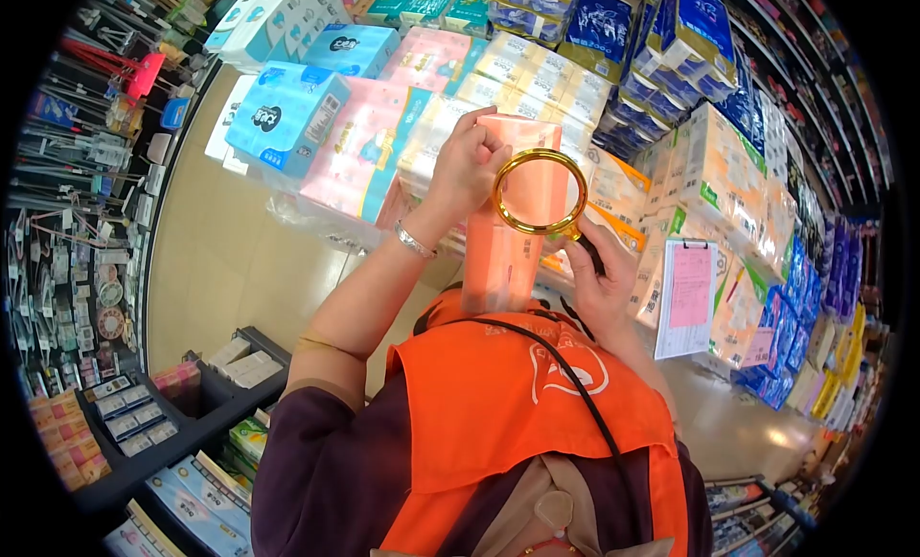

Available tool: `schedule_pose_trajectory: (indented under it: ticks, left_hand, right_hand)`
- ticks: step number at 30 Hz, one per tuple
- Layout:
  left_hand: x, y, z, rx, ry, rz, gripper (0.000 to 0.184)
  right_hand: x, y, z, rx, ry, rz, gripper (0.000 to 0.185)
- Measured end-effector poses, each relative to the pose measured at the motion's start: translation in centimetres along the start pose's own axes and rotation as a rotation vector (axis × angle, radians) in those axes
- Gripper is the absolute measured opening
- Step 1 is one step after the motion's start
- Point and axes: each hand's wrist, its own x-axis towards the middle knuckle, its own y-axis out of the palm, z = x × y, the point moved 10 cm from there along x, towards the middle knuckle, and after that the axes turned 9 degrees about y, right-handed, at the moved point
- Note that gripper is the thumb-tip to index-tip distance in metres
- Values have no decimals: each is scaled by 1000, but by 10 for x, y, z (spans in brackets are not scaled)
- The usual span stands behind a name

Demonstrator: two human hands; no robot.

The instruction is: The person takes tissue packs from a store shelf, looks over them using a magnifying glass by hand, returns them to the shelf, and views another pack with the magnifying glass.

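My left hand point(466, 170) grips the upper left edge of an orange plastic-wrapped tissue pack point(498, 260), its fingers curled in. The pack stands upright before my chest, its lower end near the orange apron. In my right hand point(606, 281) is a magnifying glass point(582, 209) with a gold rim and dark handle, fingers wrapped round the handle. Its round lens lies over the right part of the pack in this view; whether they touch, I cannot tell. Behind both hands sit stacked white-and-yellow tissue packs point(537, 73).
Blue tissue packs point(278, 116) and pink packs point(359, 145) are stacked at the back left. Dark blue packs point(685, 40) rise at the back right. A clipboard point(686, 298) with pink paper leans on the right stack. Shelves with hanging goods point(81, 174) line the left.
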Motion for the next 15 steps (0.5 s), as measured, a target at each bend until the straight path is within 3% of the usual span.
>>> schedule_pose_trajectory:
  ticks: [15]
  left_hand:
    - [-1,1,6,-21,-53,8,15]
  right_hand:
    - [1,0,-5,4,15,-23,31]
